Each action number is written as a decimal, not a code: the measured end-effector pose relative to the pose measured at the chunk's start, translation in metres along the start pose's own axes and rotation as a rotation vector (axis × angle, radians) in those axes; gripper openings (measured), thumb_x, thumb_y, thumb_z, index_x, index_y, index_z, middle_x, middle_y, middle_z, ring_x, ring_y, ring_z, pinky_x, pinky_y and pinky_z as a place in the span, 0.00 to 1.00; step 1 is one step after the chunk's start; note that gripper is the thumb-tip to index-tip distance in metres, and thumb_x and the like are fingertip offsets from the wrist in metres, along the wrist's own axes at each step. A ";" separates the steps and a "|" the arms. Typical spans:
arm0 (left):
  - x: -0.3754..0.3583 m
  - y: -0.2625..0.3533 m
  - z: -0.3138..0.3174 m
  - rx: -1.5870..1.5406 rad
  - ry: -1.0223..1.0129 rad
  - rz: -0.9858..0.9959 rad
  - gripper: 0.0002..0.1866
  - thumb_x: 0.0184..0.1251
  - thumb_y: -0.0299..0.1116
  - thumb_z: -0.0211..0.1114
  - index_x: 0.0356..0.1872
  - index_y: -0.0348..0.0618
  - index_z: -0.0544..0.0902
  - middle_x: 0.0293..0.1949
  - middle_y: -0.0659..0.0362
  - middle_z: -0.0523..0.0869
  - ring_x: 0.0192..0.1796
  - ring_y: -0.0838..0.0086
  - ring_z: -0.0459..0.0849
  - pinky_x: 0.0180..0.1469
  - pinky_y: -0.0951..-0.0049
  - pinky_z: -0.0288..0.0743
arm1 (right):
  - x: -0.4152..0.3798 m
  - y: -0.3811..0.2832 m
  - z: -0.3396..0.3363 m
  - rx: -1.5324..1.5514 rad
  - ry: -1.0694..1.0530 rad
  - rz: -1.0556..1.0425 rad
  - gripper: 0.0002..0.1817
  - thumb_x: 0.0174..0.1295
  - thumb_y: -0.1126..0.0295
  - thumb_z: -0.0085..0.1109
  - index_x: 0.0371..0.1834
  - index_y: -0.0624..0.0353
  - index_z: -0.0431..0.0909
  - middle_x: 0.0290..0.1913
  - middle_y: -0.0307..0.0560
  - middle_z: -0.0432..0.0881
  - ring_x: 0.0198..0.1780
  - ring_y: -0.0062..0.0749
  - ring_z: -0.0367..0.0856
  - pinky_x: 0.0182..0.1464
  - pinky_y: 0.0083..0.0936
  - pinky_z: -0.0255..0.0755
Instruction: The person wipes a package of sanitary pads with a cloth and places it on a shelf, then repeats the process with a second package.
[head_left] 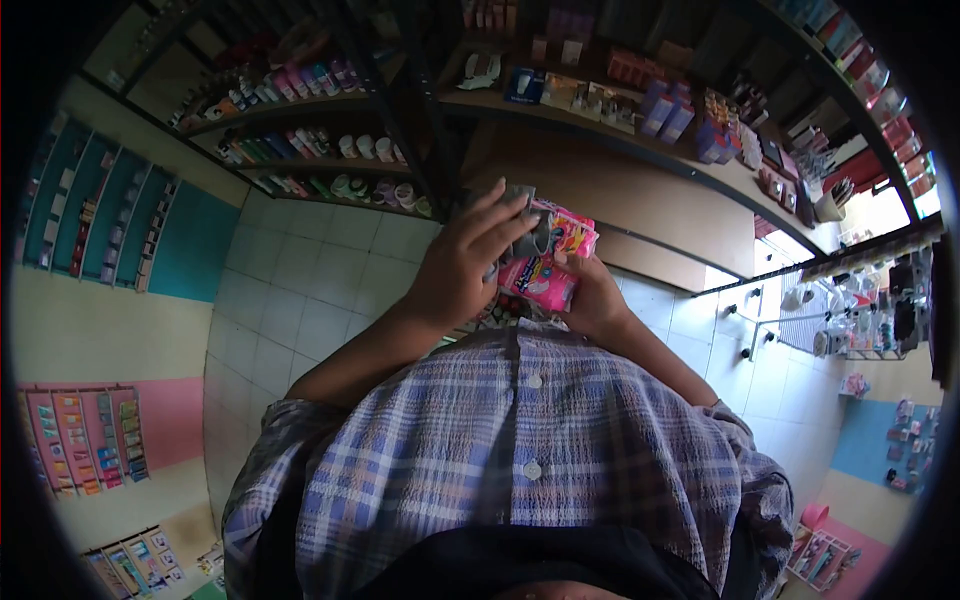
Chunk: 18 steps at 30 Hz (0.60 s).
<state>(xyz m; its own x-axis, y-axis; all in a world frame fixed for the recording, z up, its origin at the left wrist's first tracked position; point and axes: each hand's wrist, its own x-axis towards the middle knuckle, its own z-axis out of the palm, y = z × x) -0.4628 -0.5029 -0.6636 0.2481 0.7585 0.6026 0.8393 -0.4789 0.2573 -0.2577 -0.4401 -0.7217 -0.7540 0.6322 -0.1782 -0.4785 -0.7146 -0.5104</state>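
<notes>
In front of my chest I hold a small bundle of flat, shiny packets. My right hand [596, 298] grips the pink packet [540, 282] at its right edge, with the thumb on its front. My left hand [462, 262] is on the bundle's left side, its fingers stretched across a dark grey packet [543, 237]. The left thumb is mostly hidden below the bundle. More colourful packaging shows behind the pink packet, and the print is too small to read.
A wooden shelf [590, 120] with boxes and cosmetics stands ahead. Dark shelving with bottles and white jars [366, 148] is at the left. Wall racks [90, 215] hang at far left. White floor tiles [290, 265] surround me. A wire display [800, 310] stands right.
</notes>
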 end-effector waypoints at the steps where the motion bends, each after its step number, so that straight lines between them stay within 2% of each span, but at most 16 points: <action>1: -0.005 0.000 0.003 -0.077 -0.034 -0.021 0.32 0.49 0.15 0.64 0.62 0.45 0.79 0.63 0.53 0.78 0.71 0.55 0.72 0.67 0.56 0.71 | 0.001 -0.006 0.002 0.046 -0.018 0.022 0.28 0.64 0.71 0.62 0.67 0.61 0.64 0.58 0.52 0.78 0.58 0.43 0.82 0.61 0.44 0.79; 3: -0.010 -0.001 0.005 -0.156 -0.058 -0.026 0.35 0.48 0.14 0.65 0.63 0.46 0.78 0.65 0.54 0.77 0.71 0.55 0.71 0.68 0.56 0.70 | 0.000 -0.010 0.008 0.033 0.047 -0.014 0.26 0.64 0.71 0.61 0.65 0.63 0.66 0.57 0.53 0.79 0.58 0.43 0.82 0.60 0.43 0.79; 5: -0.021 -0.001 0.000 -0.186 -0.173 -0.053 0.35 0.47 0.12 0.60 0.62 0.46 0.79 0.65 0.53 0.76 0.70 0.55 0.73 0.70 0.56 0.70 | 0.000 -0.012 0.002 -0.077 0.058 -0.131 0.31 0.63 0.61 0.62 0.66 0.64 0.66 0.56 0.54 0.80 0.57 0.42 0.83 0.54 0.39 0.83; 6: -0.022 0.002 -0.003 -0.197 -0.173 -0.058 0.32 0.50 0.12 0.61 0.60 0.45 0.80 0.60 0.52 0.80 0.64 0.54 0.78 0.67 0.57 0.73 | -0.002 -0.014 0.000 -0.112 0.045 -0.141 0.34 0.63 0.60 0.63 0.67 0.65 0.63 0.58 0.55 0.79 0.58 0.43 0.83 0.57 0.40 0.81; 7: -0.022 0.000 -0.007 -0.199 -0.165 -0.058 0.32 0.50 0.12 0.61 0.60 0.45 0.80 0.60 0.52 0.80 0.64 0.54 0.78 0.67 0.57 0.73 | -0.002 -0.016 0.002 -0.121 0.044 -0.141 0.34 0.63 0.60 0.63 0.67 0.65 0.63 0.58 0.55 0.79 0.58 0.43 0.83 0.57 0.40 0.81; 9: -0.020 -0.010 -0.016 -0.421 -0.296 -0.327 0.28 0.53 0.13 0.62 0.59 0.40 0.81 0.54 0.52 0.85 0.58 0.58 0.83 0.62 0.62 0.76 | -0.001 -0.017 0.006 -0.231 0.002 -0.236 0.36 0.64 0.59 0.63 0.69 0.66 0.60 0.60 0.56 0.78 0.59 0.44 0.82 0.61 0.43 0.79; 10: -0.020 -0.018 -0.014 -0.595 -0.140 -0.479 0.20 0.62 0.17 0.63 0.57 0.37 0.82 0.47 0.54 0.87 0.53 0.66 0.86 0.57 0.68 0.77 | 0.002 -0.013 -0.007 -0.223 -0.003 -0.243 0.39 0.65 0.53 0.64 0.71 0.63 0.59 0.64 0.56 0.74 0.63 0.46 0.78 0.64 0.45 0.76; 11: -0.018 -0.021 -0.015 -0.593 -0.132 -0.477 0.20 0.62 0.17 0.63 0.57 0.37 0.82 0.47 0.54 0.87 0.53 0.66 0.86 0.57 0.68 0.77 | 0.003 -0.010 -0.010 -0.229 -0.009 -0.243 0.39 0.65 0.53 0.64 0.71 0.63 0.59 0.64 0.56 0.74 0.63 0.46 0.78 0.64 0.45 0.76; 13: -0.007 -0.020 -0.020 -0.926 0.224 -0.857 0.16 0.69 0.25 0.63 0.56 0.37 0.82 0.46 0.51 0.88 0.50 0.65 0.87 0.53 0.72 0.78 | 0.004 -0.005 -0.002 -0.173 -0.019 -0.305 0.41 0.68 0.43 0.57 0.74 0.59 0.57 0.68 0.53 0.71 0.68 0.47 0.74 0.68 0.47 0.72; 14: -0.002 -0.014 -0.015 -0.836 0.330 -0.734 0.15 0.73 0.29 0.61 0.56 0.35 0.81 0.45 0.51 0.88 0.51 0.63 0.88 0.53 0.71 0.78 | 0.003 -0.003 0.002 -0.115 0.086 -0.229 0.42 0.70 0.34 0.42 0.76 0.55 0.56 0.72 0.51 0.67 0.71 0.47 0.69 0.72 0.51 0.65; 15: 0.003 -0.007 -0.008 -0.836 0.329 -0.739 0.15 0.73 0.29 0.61 0.56 0.35 0.81 0.45 0.51 0.88 0.51 0.63 0.88 0.53 0.71 0.78 | 0.005 -0.002 0.003 -0.114 0.089 -0.225 0.42 0.70 0.34 0.42 0.76 0.55 0.56 0.72 0.51 0.67 0.71 0.47 0.69 0.72 0.51 0.65; 17: 0.013 0.010 0.006 -0.569 0.178 -0.547 0.17 0.72 0.29 0.62 0.59 0.34 0.79 0.51 0.47 0.87 0.56 0.57 0.85 0.59 0.65 0.75 | 0.008 -0.002 0.005 0.112 -0.085 -0.128 0.43 0.70 0.30 0.32 0.77 0.51 0.56 0.73 0.50 0.66 0.74 0.47 0.65 0.74 0.55 0.58; 18: 0.019 0.017 0.021 -0.465 0.162 -0.417 0.18 0.73 0.30 0.62 0.61 0.37 0.78 0.56 0.47 0.84 0.61 0.56 0.82 0.63 0.63 0.72 | 0.007 -0.002 0.015 0.117 -0.001 -0.109 0.42 0.72 0.32 0.29 0.76 0.53 0.57 0.73 0.50 0.66 0.74 0.48 0.65 0.75 0.52 0.56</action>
<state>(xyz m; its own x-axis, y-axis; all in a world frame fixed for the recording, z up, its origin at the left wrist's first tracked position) -0.4338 -0.4876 -0.6635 -0.1603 0.8635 0.4782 0.5431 -0.3273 0.7732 -0.2684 -0.4382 -0.7095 -0.6950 0.7078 -0.1261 -0.6066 -0.6715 -0.4256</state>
